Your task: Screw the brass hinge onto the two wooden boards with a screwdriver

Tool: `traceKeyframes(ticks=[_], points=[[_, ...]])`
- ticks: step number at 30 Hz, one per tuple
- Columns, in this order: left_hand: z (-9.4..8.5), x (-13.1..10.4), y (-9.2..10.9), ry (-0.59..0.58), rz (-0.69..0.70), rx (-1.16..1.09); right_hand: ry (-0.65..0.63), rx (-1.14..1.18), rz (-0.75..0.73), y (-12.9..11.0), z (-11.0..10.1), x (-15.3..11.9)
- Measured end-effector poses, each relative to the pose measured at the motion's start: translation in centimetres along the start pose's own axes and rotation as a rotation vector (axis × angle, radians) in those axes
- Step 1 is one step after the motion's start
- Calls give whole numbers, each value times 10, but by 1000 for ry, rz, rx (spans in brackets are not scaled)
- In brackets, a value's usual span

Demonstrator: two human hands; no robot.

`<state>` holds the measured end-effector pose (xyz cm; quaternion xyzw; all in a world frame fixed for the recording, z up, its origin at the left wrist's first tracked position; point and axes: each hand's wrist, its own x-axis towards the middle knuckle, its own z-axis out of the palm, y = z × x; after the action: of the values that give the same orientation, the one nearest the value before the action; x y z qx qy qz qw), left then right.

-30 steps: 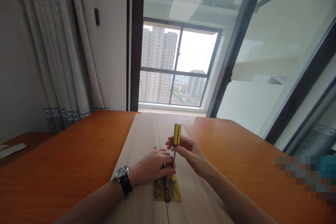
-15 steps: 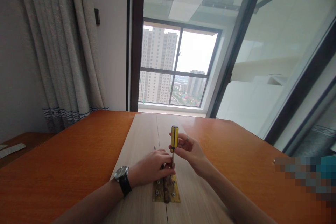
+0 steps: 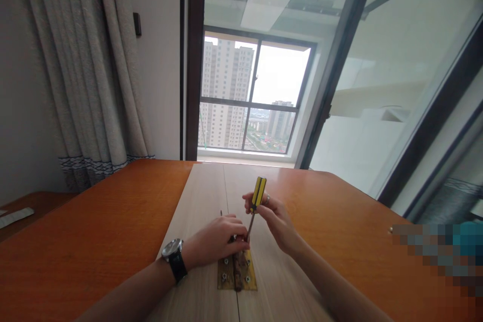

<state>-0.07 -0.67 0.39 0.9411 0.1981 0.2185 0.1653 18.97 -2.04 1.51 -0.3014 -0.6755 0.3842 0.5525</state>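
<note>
My right hand [image 3: 277,219] is closed on the yellow-and-black handle of a screwdriver [image 3: 258,194]. Its metal shaft points down and is tilted, the handle leaning right. At the shaft's lower end, my left hand [image 3: 222,236] has thumb and fingers pinched together; whatever they hold at the tip is hidden. Beneath them lies a brass-coloured hinge [image 3: 237,271], its dark knuckle along the seam between two pale wooden boards [image 3: 204,186]. Several screws show in the hinge's near part, while the left hand covers its far part. A thin dark screw-like piece [image 3: 221,213] stands beyond the left fingers.
The boards rest on an orange-brown wooden table [image 3: 124,211]. A white strip [image 3: 17,217] lies on a lower surface at far left. Grey curtains [image 3: 90,70] hang at left, and a window [image 3: 252,95] stands behind the table. At right, a blurred patch hides something.
The screwdriver has gone from nearly upright to leaning right, its handle moved right with my right hand's fingers. My left hand stays at the tip.
</note>
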Motion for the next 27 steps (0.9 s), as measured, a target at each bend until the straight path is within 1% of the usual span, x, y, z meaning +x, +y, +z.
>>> traceKeyframes(ticks=[5, 9, 13, 19, 22, 27], points=[[1, 0, -2, 1, 7, 15, 103, -272, 2, 0, 6, -2], [0, -1, 0, -3, -4, 19, 130, -363, -3, 5, 4, -1], [0, -1, 1, 2, -15, 5, 124, -384, -79, 4, 2, -1], [1, 0, 1, 13, -29, -9, 120, -609, -245, -2, 3, -6], [0, 0, 1, 8, -32, -22, 110, -595, -290, -1, 5, -8], [0, 0, 1, 4, -27, -24, 84, -491, -284, 0, 8, -10]])
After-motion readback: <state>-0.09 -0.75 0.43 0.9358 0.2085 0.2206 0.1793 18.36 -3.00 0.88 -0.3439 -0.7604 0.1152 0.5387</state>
